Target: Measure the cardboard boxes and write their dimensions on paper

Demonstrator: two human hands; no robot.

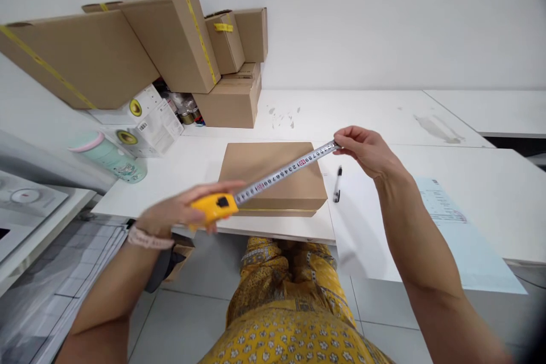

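Note:
My left hand (183,211) is closed round the yellow case of a tape measure (214,206), held just above the near edge of the table. The metal tape (286,170) runs up and to the right across a flat brown cardboard box (256,164) lying on the white table (426,119). My right hand (364,149) pinches the tape's free end past the box's far right corner. A black pen (337,183) lies on the table just right of the box, below my right hand.
Several cardboard boxes (170,40) with yellow tape lean stacked against the wall at the back left, above white product boxes (149,122) and a mint-green bottle (111,154) lying on its side. A printed sheet (443,207) lies under my right forearm. My yellow patterned clothing (285,307) fills the bottom.

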